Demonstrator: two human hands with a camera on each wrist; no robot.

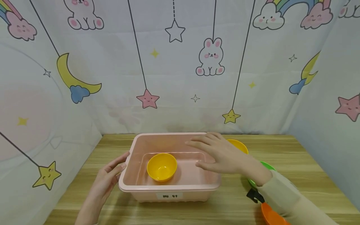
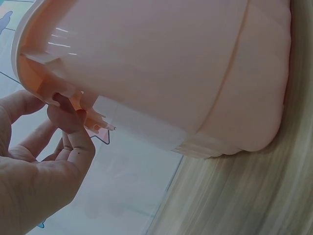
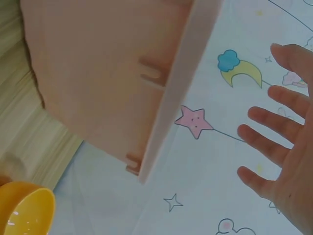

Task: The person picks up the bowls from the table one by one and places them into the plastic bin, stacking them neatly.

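A pink plastic basin (image 1: 168,188) stands on the table, a labelled side toward me. Inside it, left of the middle, sits a yellow bowl (image 1: 162,168), upright. My left hand (image 1: 105,181) grips the basin's left rim, thumb and fingertips at the edge; the left wrist view shows this hand (image 2: 54,156) pinching under the lip. Over the basin's right side hovers my right hand (image 1: 222,156), fingers spread and holding nothing. In the right wrist view the same hand (image 3: 288,137) is apart from the basin wall (image 3: 98,78).
Right of the basin, partly hidden by my right arm, are another yellow bowl (image 1: 239,146), a green bowl (image 1: 267,165) and an orange bowl (image 1: 272,215). A wood-grain table (image 1: 298,168) meets a printed cloth backdrop (image 1: 174,68) behind and at both sides.
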